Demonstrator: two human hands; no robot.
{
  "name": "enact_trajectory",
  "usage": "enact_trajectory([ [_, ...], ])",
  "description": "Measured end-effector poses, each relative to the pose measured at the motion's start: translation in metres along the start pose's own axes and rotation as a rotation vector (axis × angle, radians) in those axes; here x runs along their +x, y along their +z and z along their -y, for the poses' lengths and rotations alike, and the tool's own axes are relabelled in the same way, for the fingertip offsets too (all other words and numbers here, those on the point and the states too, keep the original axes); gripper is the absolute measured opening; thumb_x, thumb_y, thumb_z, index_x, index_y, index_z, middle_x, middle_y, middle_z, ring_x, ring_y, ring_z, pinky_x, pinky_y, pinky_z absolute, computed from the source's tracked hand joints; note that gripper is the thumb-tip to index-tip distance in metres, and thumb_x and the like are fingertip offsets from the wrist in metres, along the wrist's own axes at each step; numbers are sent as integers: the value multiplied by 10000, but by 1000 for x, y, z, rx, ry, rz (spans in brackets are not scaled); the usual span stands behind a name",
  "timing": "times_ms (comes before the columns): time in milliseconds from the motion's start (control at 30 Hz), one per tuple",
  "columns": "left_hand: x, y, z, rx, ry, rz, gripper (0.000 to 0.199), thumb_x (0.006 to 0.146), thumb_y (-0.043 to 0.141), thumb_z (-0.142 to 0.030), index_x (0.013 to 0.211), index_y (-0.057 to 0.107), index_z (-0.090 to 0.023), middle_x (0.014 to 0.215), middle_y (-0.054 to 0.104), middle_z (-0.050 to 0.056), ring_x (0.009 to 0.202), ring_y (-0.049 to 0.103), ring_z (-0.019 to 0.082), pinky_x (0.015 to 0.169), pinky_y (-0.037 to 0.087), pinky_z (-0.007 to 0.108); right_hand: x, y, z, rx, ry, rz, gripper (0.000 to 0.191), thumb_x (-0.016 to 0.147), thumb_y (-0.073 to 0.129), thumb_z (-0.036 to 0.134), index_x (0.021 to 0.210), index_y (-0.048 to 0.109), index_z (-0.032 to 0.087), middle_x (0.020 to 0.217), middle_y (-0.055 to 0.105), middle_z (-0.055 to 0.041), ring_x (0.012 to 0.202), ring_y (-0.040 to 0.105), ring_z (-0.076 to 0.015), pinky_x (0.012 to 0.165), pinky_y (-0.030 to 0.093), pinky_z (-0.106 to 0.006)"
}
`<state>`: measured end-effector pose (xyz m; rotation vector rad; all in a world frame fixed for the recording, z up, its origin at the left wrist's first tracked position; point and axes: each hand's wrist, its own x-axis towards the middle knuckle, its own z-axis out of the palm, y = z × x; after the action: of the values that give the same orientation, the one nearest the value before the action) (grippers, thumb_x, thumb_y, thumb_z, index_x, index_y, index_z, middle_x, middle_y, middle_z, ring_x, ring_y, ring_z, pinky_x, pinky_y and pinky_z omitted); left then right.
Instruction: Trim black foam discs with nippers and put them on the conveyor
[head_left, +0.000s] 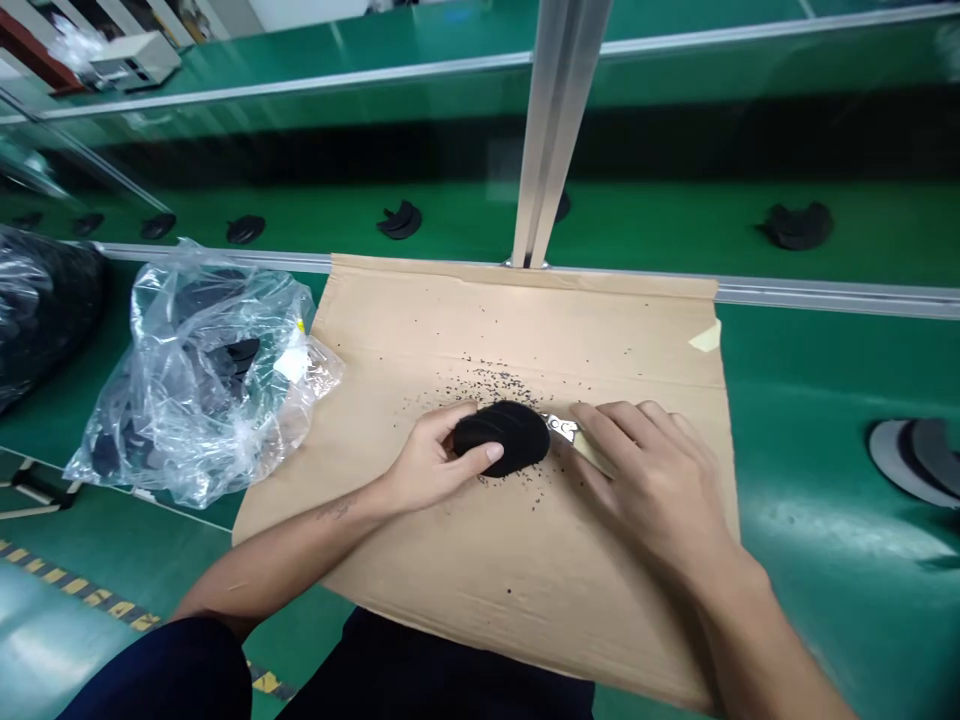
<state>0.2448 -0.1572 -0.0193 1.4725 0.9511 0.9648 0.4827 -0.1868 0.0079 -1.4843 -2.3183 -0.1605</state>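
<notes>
A rounded black piece (511,440) is held in my left hand (439,455), with the thumb on top and the fingers at its left edge. My right hand (652,465) is closed around a small cutting tool (562,428) with a silvery metal head and pale handles. The tool's head touches or nearly touches the right edge of the black piece. Both hands are over a brown cardboard sheet (450,560), where small black bits are scattered around the piece.
Clear plastic bags (217,380) with dark pieces lie at the left, near a black bag (45,300). A metal post (551,130) rises behind the cardboard. Black pieces (400,220) sit on the green belt beyond the rail. Grey and black pieces (911,460) lie at right.
</notes>
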Motion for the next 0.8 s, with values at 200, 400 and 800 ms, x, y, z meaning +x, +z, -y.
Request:
enact_trajectory([
  [200, 19, -21, -3, -161, -244, 40, 573, 870, 635, -675, 948, 713, -112, 790, 700, 74, 718, 650, 167, 671, 557, 276, -3, 17, -20, -88, 111, 34, 391, 1030, 390, 430, 1074, 675, 165, 925, 691, -119, 850, 574, -276, 706, 378, -375],
  [400, 94, -111, -31, 394, -21, -101, 760, 994, 240, -717, 1053, 709, -121, 852, 725, 113, 846, 706, 216, 728, 582, 313, -6, 29, -33, -96, 55, -56, 350, 1007, 407, 372, 1014, 682, 155, 916, 687, -121, 825, 600, -284, 710, 417, -400],
  [800, 223, -237, -10, 1204, -73, -124, 412, 823, 668, -119, 1234, 643, -97, 1364, 633, 158, 1344, 550, 305, 1196, 386, 471, -12, 31, -41, -42, 115, -14, 385, 986, 407, 398, 1049, 711, 171, 1008, 719, -140, 904, 649, -312, 766, 489, -441],
])
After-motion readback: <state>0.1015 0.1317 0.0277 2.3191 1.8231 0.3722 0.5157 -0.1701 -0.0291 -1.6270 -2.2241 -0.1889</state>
